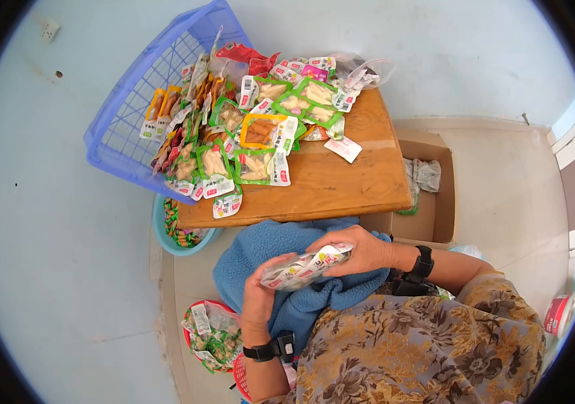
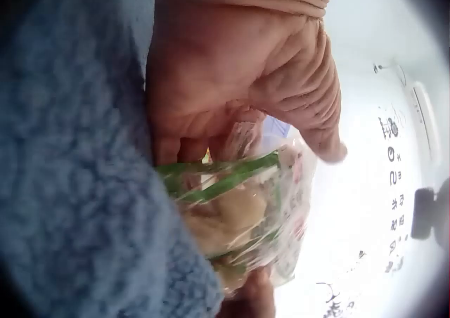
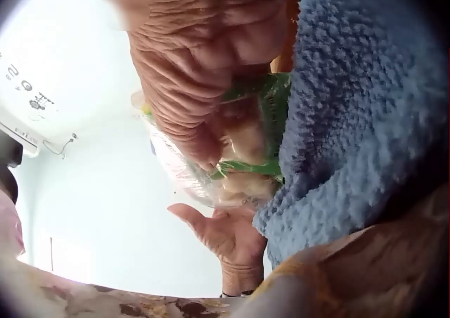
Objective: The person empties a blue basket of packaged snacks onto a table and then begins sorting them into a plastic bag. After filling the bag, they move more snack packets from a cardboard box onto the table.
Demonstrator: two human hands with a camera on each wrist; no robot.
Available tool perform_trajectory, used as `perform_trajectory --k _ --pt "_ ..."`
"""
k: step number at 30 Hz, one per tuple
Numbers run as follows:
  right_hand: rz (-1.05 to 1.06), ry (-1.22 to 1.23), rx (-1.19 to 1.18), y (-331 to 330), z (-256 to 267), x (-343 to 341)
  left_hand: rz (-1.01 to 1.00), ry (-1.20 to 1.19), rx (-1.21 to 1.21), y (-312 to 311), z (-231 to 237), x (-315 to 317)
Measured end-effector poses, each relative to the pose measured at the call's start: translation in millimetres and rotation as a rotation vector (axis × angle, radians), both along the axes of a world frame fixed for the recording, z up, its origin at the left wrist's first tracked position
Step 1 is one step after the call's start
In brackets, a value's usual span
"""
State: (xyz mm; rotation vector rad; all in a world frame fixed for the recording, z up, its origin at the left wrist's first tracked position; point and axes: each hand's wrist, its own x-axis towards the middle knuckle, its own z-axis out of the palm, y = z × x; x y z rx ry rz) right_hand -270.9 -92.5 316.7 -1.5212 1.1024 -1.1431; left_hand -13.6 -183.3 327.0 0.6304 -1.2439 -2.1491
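A bunch of food packets (image 1: 306,266) with white printed ends lies between the two hands above a blue fleece cloth (image 1: 254,246). In the left wrist view the packets (image 2: 228,216) show green borders and pale food behind clear plastic. My right hand (image 1: 361,250) grips the bunch, its thumb (image 3: 186,139) pressed over the near side in the right wrist view. At the other end, my left hand (image 1: 259,296) touches the packets with its palm, the thumb (image 2: 316,125) standing away from them. The left fingers are partly hidden behind the plastic.
A wooden table (image 1: 341,182) bears piled food packets (image 1: 254,165) and a tipped blue-purple basket (image 1: 122,128). Beneath it stand a teal basin (image 1: 161,232) and a cardboard box (image 1: 443,202). A red basket with packets (image 1: 214,337) sits on the floor.
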Motion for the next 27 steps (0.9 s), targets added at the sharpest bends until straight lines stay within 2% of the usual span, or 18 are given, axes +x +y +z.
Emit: perform_trajectory --k 1,3,4,6,10,12,15,16,18,19,21,22,24,25,27 --pt "0.0 0.0 -0.001 0.1 -0.8 0.0 0.0 0.0 -0.001 5.2 -0.8 -1.7" --pt "-0.009 -0.126 0.078 1.3 -2.2 1.3 0.003 -0.13 -0.248 16.5 -0.4 -6.2" --pt "-0.008 -0.127 0.077 2.4 -3.2 1.6 0.004 -0.131 -0.249 19.5 1.5 -9.2" --pt "0.028 -0.211 0.067 4.8 -5.1 2.2 0.062 -0.338 -0.268 24.7 6.2 -13.5" --pt "0.013 -0.192 0.029 7.0 -11.8 5.2 0.135 -0.332 -0.267 27.3 -4.6 -13.7" --pt "-0.069 -0.132 0.14 10.2 -5.5 4.7 0.203 -0.392 -0.208 28.7 1.6 -20.5" --pt "-0.117 -0.129 0.232 16.1 17.8 -7.5 0.186 -0.372 -0.179 23.3 19.9 -35.3" --pt "-0.206 -0.139 0.253 20.4 22.5 -12.3 0.094 -0.367 -0.169 21.4 21.6 -39.5" --pt "-0.181 -0.35 0.34 27.4 26.3 -22.5 0.111 -0.282 -0.107 16.7 22.6 -45.4" --pt "-0.221 -0.36 0.34 35.9 26.9 -29.8 0.069 -0.284 -0.106 16.2 24.8 -54.9" --pt "-0.309 -0.64 0.335 49.4 30.8 -41.6 -0.016 -0.186 -0.037 17.6 29.1 -71.1" --pt "-0.394 -0.663 0.341 59.4 36.4 -52.0 -0.057 -0.209 -0.088 17.9 27.3 -82.1" --pt "-0.498 -0.672 0.272 67.7 32.2 -62.9 -0.133 -0.226 -0.125 18.4 35.6 -111.4" --pt "-0.575 -0.964 0.091 82.9 28.4 -87.2 -0.199 -0.238 -0.165 19.6 38.6 -125.3" --pt "-0.746 -0.998 0.024 111.8 23.2 -125.4 -0.245 -0.197 -0.174 14.3 27.3 -141.3"
